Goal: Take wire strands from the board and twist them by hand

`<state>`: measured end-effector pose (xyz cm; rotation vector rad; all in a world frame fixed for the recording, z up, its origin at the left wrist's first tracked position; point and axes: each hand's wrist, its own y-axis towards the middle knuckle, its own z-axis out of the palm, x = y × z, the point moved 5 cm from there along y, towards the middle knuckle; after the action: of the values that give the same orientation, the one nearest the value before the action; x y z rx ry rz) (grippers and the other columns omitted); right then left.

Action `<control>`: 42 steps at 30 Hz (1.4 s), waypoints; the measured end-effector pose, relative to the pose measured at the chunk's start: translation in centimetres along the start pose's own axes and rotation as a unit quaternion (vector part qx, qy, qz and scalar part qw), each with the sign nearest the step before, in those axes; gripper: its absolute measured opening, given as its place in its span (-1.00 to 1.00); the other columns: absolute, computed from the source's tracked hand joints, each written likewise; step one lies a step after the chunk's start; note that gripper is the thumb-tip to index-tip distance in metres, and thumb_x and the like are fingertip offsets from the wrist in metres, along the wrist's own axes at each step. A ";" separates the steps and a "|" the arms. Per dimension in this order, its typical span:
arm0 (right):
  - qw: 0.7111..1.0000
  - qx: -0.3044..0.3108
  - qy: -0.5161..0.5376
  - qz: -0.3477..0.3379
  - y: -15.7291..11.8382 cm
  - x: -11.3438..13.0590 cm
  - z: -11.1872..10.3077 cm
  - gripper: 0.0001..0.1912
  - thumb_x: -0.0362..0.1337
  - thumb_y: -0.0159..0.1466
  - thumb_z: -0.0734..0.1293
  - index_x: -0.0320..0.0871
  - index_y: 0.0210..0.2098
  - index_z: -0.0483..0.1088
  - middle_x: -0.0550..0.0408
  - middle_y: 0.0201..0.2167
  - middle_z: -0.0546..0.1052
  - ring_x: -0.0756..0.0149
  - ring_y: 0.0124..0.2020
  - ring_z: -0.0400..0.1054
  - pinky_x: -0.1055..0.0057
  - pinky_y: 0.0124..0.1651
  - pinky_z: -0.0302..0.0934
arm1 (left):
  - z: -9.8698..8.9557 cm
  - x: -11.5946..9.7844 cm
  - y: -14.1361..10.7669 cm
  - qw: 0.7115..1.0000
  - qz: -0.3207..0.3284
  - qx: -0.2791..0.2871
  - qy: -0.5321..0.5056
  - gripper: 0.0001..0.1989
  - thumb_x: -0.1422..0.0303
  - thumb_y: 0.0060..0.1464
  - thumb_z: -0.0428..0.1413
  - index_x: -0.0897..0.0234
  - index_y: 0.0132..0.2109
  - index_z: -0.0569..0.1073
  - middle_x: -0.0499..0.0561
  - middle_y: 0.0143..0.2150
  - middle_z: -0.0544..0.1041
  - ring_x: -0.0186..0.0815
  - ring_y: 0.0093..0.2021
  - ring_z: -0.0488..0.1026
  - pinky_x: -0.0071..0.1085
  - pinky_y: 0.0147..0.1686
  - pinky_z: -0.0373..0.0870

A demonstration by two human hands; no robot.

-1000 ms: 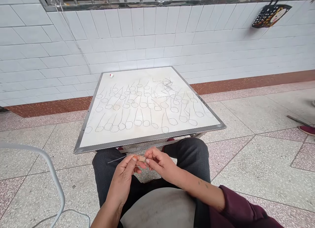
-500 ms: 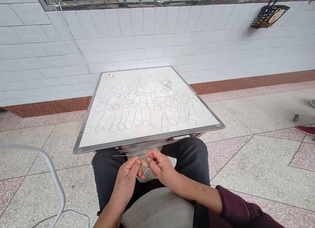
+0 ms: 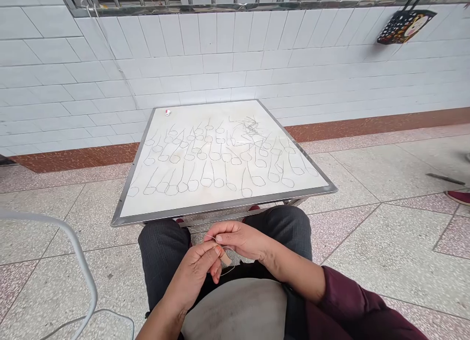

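Beyond the right hand (image 3: 238,239), wire loops (image 3: 205,159) cover a metal-edged table (image 3: 220,209).

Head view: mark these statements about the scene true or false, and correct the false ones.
1. A thin silvery strand loops just below the left hand and right hand. True.
2. Both hands press flat on the white steel-framed board. False: they are held together off the board, above the dark checked trousers.
3. A black dotted bag hangs on the white tiled wall. True.
4. The board carries one single coil. False: many separate strand loops lie on it in rows.
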<state>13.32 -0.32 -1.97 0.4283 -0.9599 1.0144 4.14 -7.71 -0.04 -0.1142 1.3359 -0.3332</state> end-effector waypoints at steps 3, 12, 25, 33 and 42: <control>0.996 0.017 0.091 0.016 0.2 -1.0 -0.1 -0.68 -0.16 0.08 0.55 -0.22 -0.26 0.55 0.13 -0.44 0.52 0.43 -0.42 0.39 0.47 -0.31 0.23 | 0.4 0.1 0.0 0.998 -0.015 0.002 -0.056 -0.59 0.15 0.20 0.13 0.28 -0.53 0.32 -0.14 -0.63 0.22 -0.43 -0.60 0.20 -0.47 -0.54 0.16; 0.984 -0.029 0.175 0.007 -0.1 -0.2 1.0 -0.72 -0.28 0.00 0.60 -0.21 -0.35 0.52 0.18 -0.42 0.51 0.54 -0.51 0.32 0.60 -0.48 0.11 | 0.6 0.0 0.1 0.992 -0.034 -0.015 -0.123 -0.60 0.14 0.11 0.21 0.30 -0.53 0.36 -0.14 -0.66 0.22 -0.44 -0.63 0.18 -0.48 -0.57 0.16; 0.958 -0.204 0.198 -0.045 -0.2 0.3 0.8 -0.67 -0.29 -0.06 0.62 -0.19 -0.39 0.45 0.23 -0.50 0.47 0.58 -0.59 0.20 0.60 -0.53 0.05 | 0.0 0.6 0.5 0.996 -0.020 -0.035 -0.078 -0.61 0.14 0.18 0.14 0.26 -0.50 0.29 -0.17 -0.63 0.18 -0.44 -0.60 0.16 -0.48 -0.53 0.18; 0.937 -0.247 0.227 -0.095 -0.5 1.3 -0.9 -0.72 -0.37 -0.06 0.62 -0.19 -0.40 0.50 0.20 -0.44 0.46 0.57 -0.48 0.26 0.64 -0.44 0.18 | 0.0 1.1 0.1 1.000 -0.024 -0.018 -0.004 -0.57 0.13 0.22 0.08 0.25 -0.53 0.27 -0.15 -0.63 0.22 -0.41 -0.59 0.20 -0.46 -0.50 0.20; 0.881 -0.351 0.223 -0.225 -2.0 4.5 -6.4 -0.67 -0.36 -0.05 0.61 -0.13 -0.38 0.43 0.26 -0.41 0.41 0.56 -0.46 0.22 0.60 -0.40 0.19 | 0.3 0.8 -0.5 0.999 -0.023 -0.030 0.018 -0.57 0.09 0.21 0.07 0.27 -0.52 0.36 -0.11 -0.63 0.29 -0.38 -0.57 0.27 -0.44 -0.43 0.24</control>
<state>18.93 5.52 -1.44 -0.1928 -0.6950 0.2667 4.45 -8.43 -0.56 -0.1904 1.3805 -0.3344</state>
